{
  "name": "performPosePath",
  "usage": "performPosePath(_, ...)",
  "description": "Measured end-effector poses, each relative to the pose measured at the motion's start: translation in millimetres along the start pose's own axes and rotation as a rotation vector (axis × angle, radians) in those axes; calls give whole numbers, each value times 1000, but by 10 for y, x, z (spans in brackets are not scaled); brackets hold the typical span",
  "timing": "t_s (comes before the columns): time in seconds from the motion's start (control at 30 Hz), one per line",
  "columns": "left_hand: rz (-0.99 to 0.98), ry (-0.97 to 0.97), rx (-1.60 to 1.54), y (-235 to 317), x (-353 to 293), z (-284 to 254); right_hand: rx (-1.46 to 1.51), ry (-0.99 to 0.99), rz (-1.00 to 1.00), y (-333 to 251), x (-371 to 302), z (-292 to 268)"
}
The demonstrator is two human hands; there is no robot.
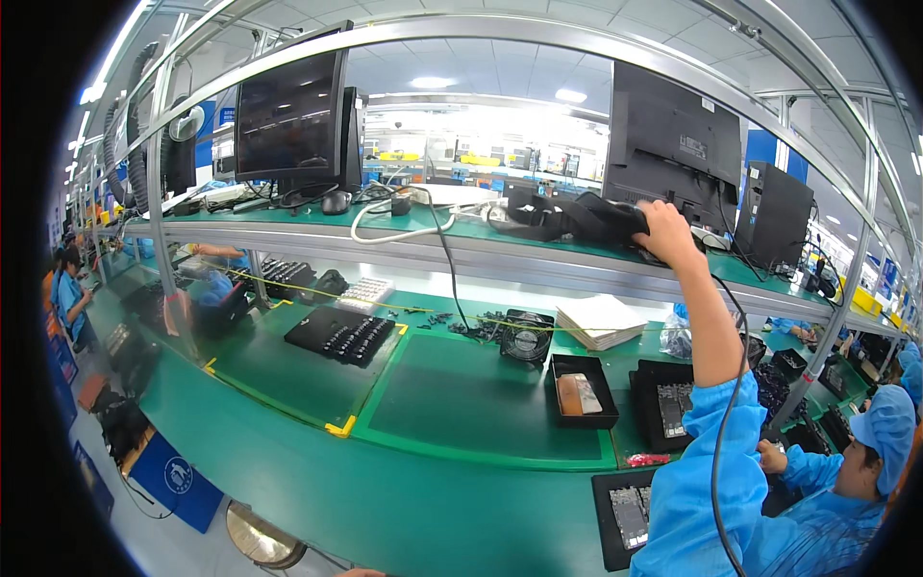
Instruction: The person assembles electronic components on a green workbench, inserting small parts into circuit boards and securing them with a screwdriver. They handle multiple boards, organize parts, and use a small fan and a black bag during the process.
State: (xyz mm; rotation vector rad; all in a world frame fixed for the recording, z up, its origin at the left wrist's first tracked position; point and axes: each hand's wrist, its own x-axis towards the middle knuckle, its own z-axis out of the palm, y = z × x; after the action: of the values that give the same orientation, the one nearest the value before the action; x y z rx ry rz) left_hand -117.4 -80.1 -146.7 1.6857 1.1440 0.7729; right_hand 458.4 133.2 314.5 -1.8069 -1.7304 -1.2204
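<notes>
My right hand (663,234), on a raised arm in a blue sleeve, reaches up to the shelf above the bench. Its fingers are closed over the end of a soft black bundle (601,219), whose exact kind I cannot make out. A black strap-like part (529,221) trails to its left on the shelf. Only a sliver of skin, probably my left hand (361,573), shows at the bottom edge; its fingers are hidden. On the green bench below sit a black box (585,415) with a small light-coloured item inside, a black fan (526,338) and a paper stack (601,321).
The shelf (423,240) carries monitors (288,115), a mouse (336,202) and white cables. A black cable (723,462) hangs beside my right arm. Black trays (663,399) of electronic parts lie at the right, near a co-worker (880,442). A stool (261,537) stands lower left.
</notes>
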Motion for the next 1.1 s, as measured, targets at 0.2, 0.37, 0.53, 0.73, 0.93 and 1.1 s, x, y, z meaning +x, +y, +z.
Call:
performPosePath(0.2,-15,18,209,-86,-72,-125,55,221,199,54,140,215)
performPosePath(0.37,-63,10,146,-34,-111,-156,14,344,275,84,157,345)
performPosePath(0.53,-61,67,-33,-187,-153,-120,76,386,489,100,208,135)
performPosePath(0.73,-59,174,-394,-1178,-181,-8,237,628,428,47,359,-285)
performPosePath(0.93,-154,-8,97,91,-355,25,711,860,277,39,652,-798)
performPosePath(1.1,-234,-55,42,-208,-720,192,789,736,93,-814,764,-1154)
